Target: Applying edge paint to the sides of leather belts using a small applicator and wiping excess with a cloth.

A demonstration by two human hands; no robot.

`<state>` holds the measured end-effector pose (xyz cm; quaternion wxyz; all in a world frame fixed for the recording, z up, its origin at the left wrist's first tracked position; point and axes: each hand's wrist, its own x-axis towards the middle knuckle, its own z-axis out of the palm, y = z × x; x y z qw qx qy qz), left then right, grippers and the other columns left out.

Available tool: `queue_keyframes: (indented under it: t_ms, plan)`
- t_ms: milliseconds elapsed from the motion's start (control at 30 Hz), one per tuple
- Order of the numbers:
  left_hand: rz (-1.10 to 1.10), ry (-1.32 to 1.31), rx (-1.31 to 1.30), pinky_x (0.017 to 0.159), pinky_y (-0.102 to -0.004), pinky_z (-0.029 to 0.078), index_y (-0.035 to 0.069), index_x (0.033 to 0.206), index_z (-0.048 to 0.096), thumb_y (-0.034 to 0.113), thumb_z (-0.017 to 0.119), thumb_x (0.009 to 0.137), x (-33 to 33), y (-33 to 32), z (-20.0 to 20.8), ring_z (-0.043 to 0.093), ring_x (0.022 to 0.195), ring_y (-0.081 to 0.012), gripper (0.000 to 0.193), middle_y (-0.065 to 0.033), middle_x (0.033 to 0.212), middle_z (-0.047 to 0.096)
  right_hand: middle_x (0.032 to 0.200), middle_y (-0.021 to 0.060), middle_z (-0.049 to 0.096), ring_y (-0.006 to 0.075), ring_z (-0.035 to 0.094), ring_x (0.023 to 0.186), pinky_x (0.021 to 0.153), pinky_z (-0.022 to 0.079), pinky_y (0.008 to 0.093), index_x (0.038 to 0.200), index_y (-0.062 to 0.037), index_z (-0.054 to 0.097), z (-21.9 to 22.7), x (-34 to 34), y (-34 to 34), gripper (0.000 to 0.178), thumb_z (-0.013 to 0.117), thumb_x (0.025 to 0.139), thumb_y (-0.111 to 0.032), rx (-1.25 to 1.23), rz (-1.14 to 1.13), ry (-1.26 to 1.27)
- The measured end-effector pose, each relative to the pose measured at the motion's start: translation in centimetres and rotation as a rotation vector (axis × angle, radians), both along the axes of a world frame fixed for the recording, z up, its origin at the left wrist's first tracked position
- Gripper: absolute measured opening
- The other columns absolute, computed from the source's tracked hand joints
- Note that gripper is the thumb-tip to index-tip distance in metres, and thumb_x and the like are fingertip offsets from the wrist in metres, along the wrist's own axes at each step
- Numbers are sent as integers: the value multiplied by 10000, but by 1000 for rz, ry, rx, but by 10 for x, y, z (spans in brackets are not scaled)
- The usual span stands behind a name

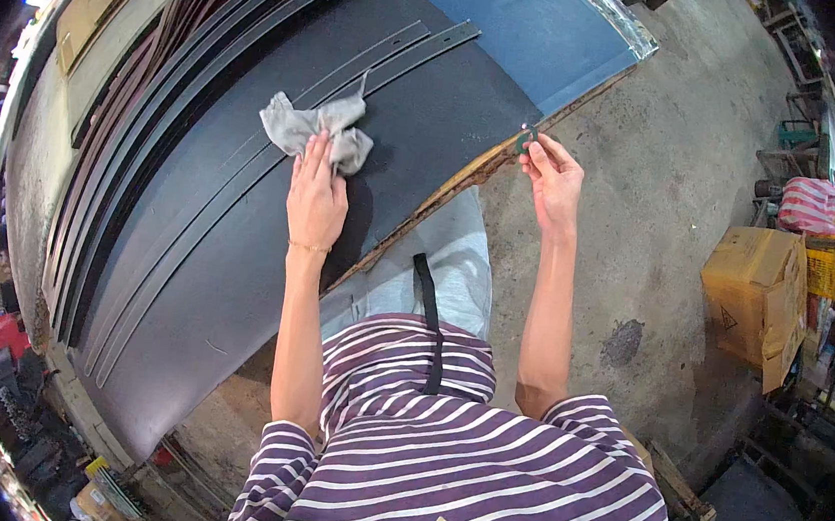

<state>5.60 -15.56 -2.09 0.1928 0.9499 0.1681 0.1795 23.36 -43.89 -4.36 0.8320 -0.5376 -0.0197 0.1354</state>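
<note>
My left hand (317,199) presses a crumpled grey cloth (295,126) down with its fingers close together. Under the cloth run two long, narrow dark straps (192,201), side by side on a black-topped table (204,340). Small marks like holes show near the far end of one strap. Past the table's right edge, my right hand (554,181) is raised, its thumb and fingertips pinching a small dark green thing (523,142). What kind of thing that is cannot be made out.
Several dark straps (165,121) lie in a row along the table's left side, with a brown bundle (139,68) beyond. A blue panel (516,24) covers the far right corner. The worn wooden edge (433,200) runs near my body. On the right stands a cardboard box (741,292).
</note>
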Motion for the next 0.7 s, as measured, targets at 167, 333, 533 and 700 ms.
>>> queue_keyframes:
  t_ms: [167, 333, 533, 700]
  plan:
    - [-55, 27, -50, 1182, -457, 286, -23, 1389, 496, 25, 536, 850, -36, -31, 12, 381, 1431, -307, 543, -126, 1519, 445, 940, 105, 724, 121, 660, 730, 593, 506, 239, 1056, 34, 680, 19, -3, -6, 145, 689, 924, -27, -62, -88, -37]
    - [-30, 33, -63, 1175, -477, 291, -3, 1374, 517, 40, 549, 845, -45, -33, 12, 379, 1434, -307, 531, -114, 1523, 444, 918, 72, 728, 100, 657, 735, 585, 504, 227, 1009, 28, 698, 29, -7, 6, 115, 698, 894, 27, -189, -85, -285]
    - [-18, 31, -45, 1172, -474, 300, -6, 1351, 535, 45, 554, 841, -43, -34, 10, 381, 1433, -303, 513, -106, 1521, 448, 900, 109, 698, 238, 683, 773, 651, 555, 325, 965, -17, 720, 35, -15, 13, 205, 737, 775, 57, -588, -22, -1158]
    - [-1, 30, -33, 1172, -471, 301, -7, 1338, 547, 48, 559, 833, -42, -35, 10, 392, 1426, -301, 508, -108, 1510, 462, 936, 106, 694, 241, 673, 811, 656, 551, 330, 967, -6, 705, 24, -19, 11, 223, 706, 757, 70, -651, 41, -1295]
